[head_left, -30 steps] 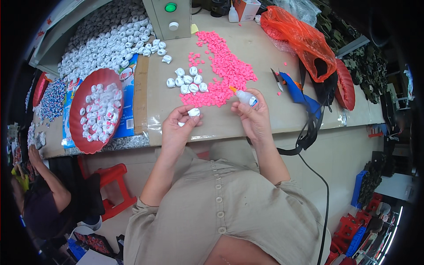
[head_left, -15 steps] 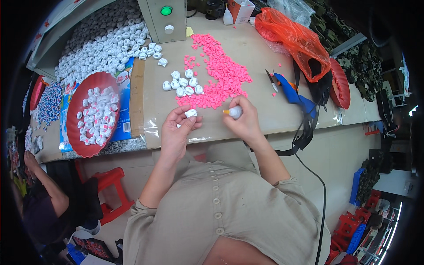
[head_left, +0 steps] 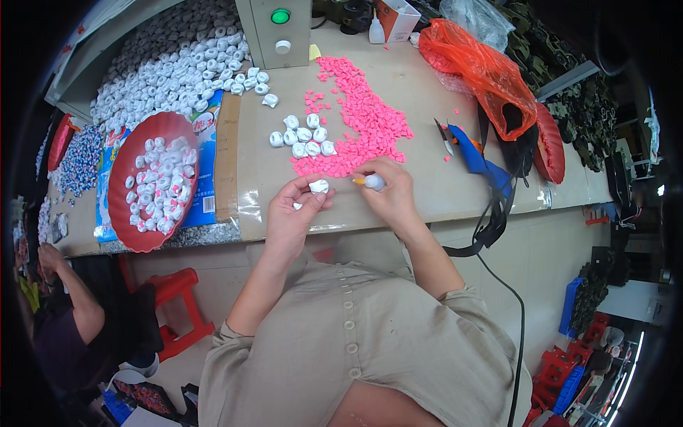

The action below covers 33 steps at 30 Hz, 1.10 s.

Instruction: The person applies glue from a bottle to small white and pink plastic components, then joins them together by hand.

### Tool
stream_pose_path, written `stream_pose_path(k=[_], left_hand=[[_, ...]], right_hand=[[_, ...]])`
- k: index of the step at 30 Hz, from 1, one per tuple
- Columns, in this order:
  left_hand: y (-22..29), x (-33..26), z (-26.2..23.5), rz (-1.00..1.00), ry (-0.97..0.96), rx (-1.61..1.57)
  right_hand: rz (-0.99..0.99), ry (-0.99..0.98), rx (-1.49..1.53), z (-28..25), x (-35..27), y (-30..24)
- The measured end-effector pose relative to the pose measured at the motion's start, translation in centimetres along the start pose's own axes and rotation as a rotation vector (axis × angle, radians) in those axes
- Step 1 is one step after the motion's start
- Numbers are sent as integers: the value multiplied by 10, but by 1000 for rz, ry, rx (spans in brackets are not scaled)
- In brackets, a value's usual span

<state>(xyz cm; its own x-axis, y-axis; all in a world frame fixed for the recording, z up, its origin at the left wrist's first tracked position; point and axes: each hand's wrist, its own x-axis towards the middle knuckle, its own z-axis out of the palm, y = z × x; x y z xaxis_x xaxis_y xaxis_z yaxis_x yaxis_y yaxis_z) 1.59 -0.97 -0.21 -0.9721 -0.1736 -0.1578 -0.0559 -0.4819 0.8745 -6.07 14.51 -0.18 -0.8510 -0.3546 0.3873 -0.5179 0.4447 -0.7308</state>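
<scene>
My left hand (head_left: 293,211) pinches a small white rounded piece (head_left: 319,186) between thumb and fingers. Part of another white piece shows in the palm. In my right hand (head_left: 393,192) is a small white squeeze bottle (head_left: 374,182) with a yellow tip, which points at the pinched piece a short gap away. Just beyond my hands lies a heap of small pink pieces (head_left: 366,114). To its left a cluster of several white pieces (head_left: 299,134) rests on the table.
A red scalloped tray (head_left: 146,240) at left holds white pieces with pink bits. Behind it spreads a large pile of white pieces (head_left: 171,75) beside a metal box (head_left: 276,32). Scissors (head_left: 445,139), a blue cloth (head_left: 473,153) and an orange bag (head_left: 477,71) lie right. A co-worker's arm (head_left: 75,285) shows far left.
Both hands have come closer together: the left has shifted right with the white piece, and the bottle's tip has moved left toward it. The whole view has shifted slightly.
</scene>
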Motion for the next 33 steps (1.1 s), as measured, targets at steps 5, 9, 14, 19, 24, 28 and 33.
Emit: stream_pose_path(k=[5,9,14,19,24,28,33], left_hand=[[-2,0,2,20,-42,91],[-2,-2,4,16,-85,140],[-1,-3,1,3,-118,165],[-1,-3,-1,24,-152,158],[-3,-2,-6,40,-173,150],[-1,-2,-6,33,-139,180],[-1,-1,-1,-28,-31,75]], right_hand=[[329,-116,589,0,-5,-22],[496,-165,915,5,-8,-29],[541,-231,819,7,-6,-31],[560,-270,800,10,-6,-27],[587,-204,785,13,-8,-33],[518,-175,663,18,-9,-33],[500,-167,678,18,-8,-32]])
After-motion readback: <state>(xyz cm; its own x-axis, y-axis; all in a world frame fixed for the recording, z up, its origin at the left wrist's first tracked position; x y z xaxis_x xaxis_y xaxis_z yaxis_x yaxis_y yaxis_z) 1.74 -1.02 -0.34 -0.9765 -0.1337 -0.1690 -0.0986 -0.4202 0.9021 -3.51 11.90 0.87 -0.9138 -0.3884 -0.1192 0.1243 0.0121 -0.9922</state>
